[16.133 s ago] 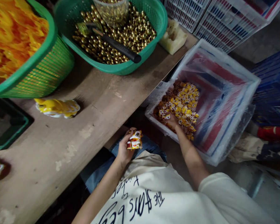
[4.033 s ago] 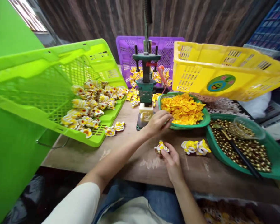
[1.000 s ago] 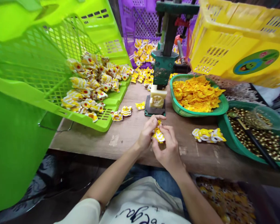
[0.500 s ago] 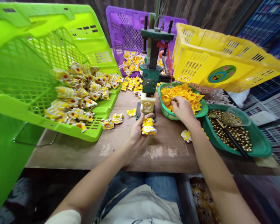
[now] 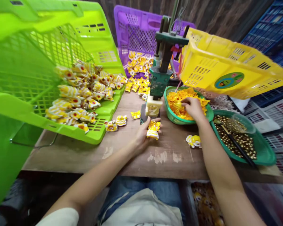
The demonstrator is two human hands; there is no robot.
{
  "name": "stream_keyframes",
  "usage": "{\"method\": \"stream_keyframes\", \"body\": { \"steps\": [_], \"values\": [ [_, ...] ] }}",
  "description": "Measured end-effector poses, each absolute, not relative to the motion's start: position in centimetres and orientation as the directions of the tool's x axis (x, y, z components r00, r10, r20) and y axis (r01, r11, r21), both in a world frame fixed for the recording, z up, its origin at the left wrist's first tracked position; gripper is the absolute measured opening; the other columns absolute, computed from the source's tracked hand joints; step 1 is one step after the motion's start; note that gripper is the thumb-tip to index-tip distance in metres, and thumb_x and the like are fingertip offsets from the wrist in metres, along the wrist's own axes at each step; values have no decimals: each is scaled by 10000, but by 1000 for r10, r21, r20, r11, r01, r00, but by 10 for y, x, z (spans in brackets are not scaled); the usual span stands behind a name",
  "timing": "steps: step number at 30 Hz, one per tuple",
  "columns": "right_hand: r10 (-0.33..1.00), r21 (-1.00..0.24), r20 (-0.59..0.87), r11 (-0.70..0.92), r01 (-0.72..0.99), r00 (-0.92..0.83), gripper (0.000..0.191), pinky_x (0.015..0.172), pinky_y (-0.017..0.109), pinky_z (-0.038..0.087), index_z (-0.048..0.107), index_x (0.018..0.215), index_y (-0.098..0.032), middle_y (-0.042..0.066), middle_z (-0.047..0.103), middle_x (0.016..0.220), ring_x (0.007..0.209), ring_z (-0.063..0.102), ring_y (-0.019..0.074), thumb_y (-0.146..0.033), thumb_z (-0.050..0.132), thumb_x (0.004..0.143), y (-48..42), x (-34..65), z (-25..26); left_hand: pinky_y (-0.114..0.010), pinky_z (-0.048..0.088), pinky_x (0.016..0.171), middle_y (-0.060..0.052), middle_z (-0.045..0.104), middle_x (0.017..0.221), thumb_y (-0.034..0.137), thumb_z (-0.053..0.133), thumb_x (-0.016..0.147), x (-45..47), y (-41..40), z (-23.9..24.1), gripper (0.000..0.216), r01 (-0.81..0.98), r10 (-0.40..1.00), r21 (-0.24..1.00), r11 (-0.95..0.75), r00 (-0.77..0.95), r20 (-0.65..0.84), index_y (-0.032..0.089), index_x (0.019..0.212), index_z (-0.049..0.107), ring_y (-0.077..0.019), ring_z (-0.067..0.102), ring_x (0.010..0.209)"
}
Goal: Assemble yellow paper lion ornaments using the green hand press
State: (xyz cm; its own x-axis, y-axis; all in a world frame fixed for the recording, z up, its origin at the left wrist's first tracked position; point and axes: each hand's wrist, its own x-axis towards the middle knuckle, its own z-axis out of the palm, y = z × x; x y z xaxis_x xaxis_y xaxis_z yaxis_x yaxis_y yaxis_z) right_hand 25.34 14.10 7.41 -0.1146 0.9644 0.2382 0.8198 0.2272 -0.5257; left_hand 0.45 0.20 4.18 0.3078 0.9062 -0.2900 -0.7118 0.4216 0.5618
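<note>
My left hand is closed on a small yellow-and-white lion toy, held just above the wooden table in front of the green hand press. My right hand reaches into the round green basket of orange-yellow plastic pieces, fingers curled down among them. Whether it holds a piece is hidden. Another lion toy lies on the table beside my right forearm.
A tilted lime-green crate at left spills several lion toys. A purple crate stands behind the press, a yellow crate hangs at right. A green basket of gold bells with a black-handled tool sits at right.
A second ago both hands worked the lion toy together. My right hand then went to the orange-piece basket and is now deeper in it; my left hand keeps the toy.
</note>
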Motion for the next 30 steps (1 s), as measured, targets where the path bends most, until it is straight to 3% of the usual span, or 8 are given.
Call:
{"method": "stream_keyframes", "body": {
  "steps": [3, 5, 9, 15, 19, 22, 26, 30],
  "values": [
    [966, -716, 202, 258, 648, -161, 286, 606, 286, 515, 710, 1056, -171, 41, 682, 699, 586, 608, 161, -288, 571, 836, 87, 254, 77, -230, 503, 483, -115, 713, 778, 442, 321, 1019, 5, 1, 41, 503, -697, 904, 577, 425, 295, -310, 64, 1118, 638, -157, 666, 539],
    [963, -799, 35, 187, 571, -266, 255, 540, 268, 492, 730, 995, -173, 13, 636, 597, 505, 571, 145, -300, 610, 809, 45, 245, 69, -225, 497, 479, -107, 709, 757, 441, 328, 1016, 4, 0, 42, 493, -697, 909, 586, 412, 271, -317, 74, 1077, 651, -153, 661, 530],
    [928, -798, -181, 55, 600, -325, 193, 577, 269, 506, 746, 834, -155, 46, 673, 708, 554, 606, 143, -205, 561, 807, -9, 220, 36, -212, 502, 495, -86, 691, 699, 411, 291, 1025, 3, 0, 44, 502, -686, 912, 606, 402, 241, -332, 73, 1068, 660, -141, 656, 531],
    [928, -768, 30, 260, 586, -372, 274, 913, 363, 527, 723, 1117, -217, 89, 676, 1151, 1019, 660, 209, -215, 619, 863, -24, 220, 15, -229, 514, 525, -86, 688, 712, 462, 341, 1003, 4, -1, 36, 502, -648, 910, 642, 410, 247, -332, 82, 1042, 668, -147, 653, 549],
    [867, -748, 18, 343, 569, -498, 248, 945, 388, 513, 721, 1089, -228, 73, 703, 1127, 1041, 660, 218, -180, 649, 857, -32, 225, 19, -243, 520, 541, -77, 683, 719, 490, 375, 988, 6, -3, 32, 503, -647, 902, 632, 426, 245, -357, 96, 1088, 670, -146, 641, 547],
    [922, -759, 51, 286, 585, -384, 179, 877, 373, 532, 727, 1015, -210, 68, 726, 1025, 962, 673, 216, -206, 617, 874, -33, 224, 17, -255, 529, 571, -84, 692, 768, 454, 378, 992, 8, -6, 33, 482, -652, 892, 615, 444, 255, -374, 98, 1145, 664, -148, 648, 574],
    [977, -852, 203, 207, 481, -62, 152, 776, 331, 566, 709, 932, -191, 70, 725, 954, 877, 685, 203, -272, 590, 884, -31, 205, 24, -252, 517, 578, -74, 690, 793, 439, 418, 986, 13, -11, 29, 450, -626, 885, 629, 461, 268, -382, 111, 1188, 650, -144, 639, 593],
    [863, -762, 505, 431, 483, 27, 116, 778, 330, 575, 674, 939, -208, 74, 701, 935, 889, 680, 198, -245, 569, 907, -35, 173, 39, -248, 516, 642, -57, 694, 831, 449, 515, 953, 20, -17, 21, 395, -609, 889, 648, 458, 294, -351, 127, 1128, 661, -136, 633, 644]
  ]
}}
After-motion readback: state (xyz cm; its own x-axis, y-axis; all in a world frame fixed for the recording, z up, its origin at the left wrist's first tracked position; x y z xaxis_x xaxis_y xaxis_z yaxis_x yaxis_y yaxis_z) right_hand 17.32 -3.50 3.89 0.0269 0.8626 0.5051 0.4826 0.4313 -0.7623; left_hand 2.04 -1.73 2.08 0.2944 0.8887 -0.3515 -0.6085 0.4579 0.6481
